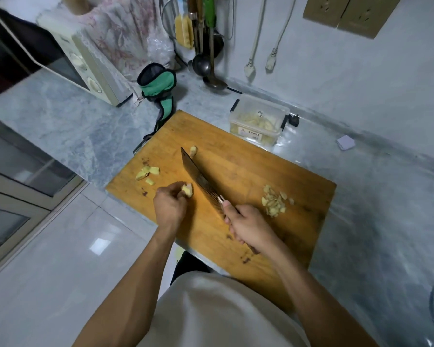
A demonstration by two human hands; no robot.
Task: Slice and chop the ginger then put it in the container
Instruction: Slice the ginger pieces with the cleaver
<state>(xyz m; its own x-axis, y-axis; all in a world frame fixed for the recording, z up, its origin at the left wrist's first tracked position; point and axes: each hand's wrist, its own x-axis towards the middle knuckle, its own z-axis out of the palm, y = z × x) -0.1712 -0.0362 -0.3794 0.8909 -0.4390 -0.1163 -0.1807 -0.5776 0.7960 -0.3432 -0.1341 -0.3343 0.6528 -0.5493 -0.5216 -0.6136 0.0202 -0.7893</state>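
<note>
Wooden and worn, a cutting board (236, 171) lay across the corner of a grey marble bench (73, 126), where a person cut ginger. The left hand (169, 205) had its grip clamped on a ginger piece (187, 189), fingers curled round it just left of the blade. The right hand (248, 227) kept its grip wrapped round the handle of a cleaver (201, 179), whose blade stood edge-down on the board, running away from the person. Sliced ginger (273, 200) sat heaped on the board to the right of the blade, near the right hand. Three or four ginger chunks (147, 172) lay apart on the board's left side, and one more chunk (193, 150) sat beside the blade's far tip.

Beyond the board's far right corner stood a clear plastic container (259, 120), already holding pale cut pieces; a small label on its front wall carried print too small to read. A green-and-black pouch (158, 83) slumped at the board's far left corner. A cream microwave (85, 63) stood further left, its dials unreadable. Ladles (206, 68) and a yellow brush (184, 30) hung against the wall, and two white plugs (261, 66) dangled to their right.
</note>
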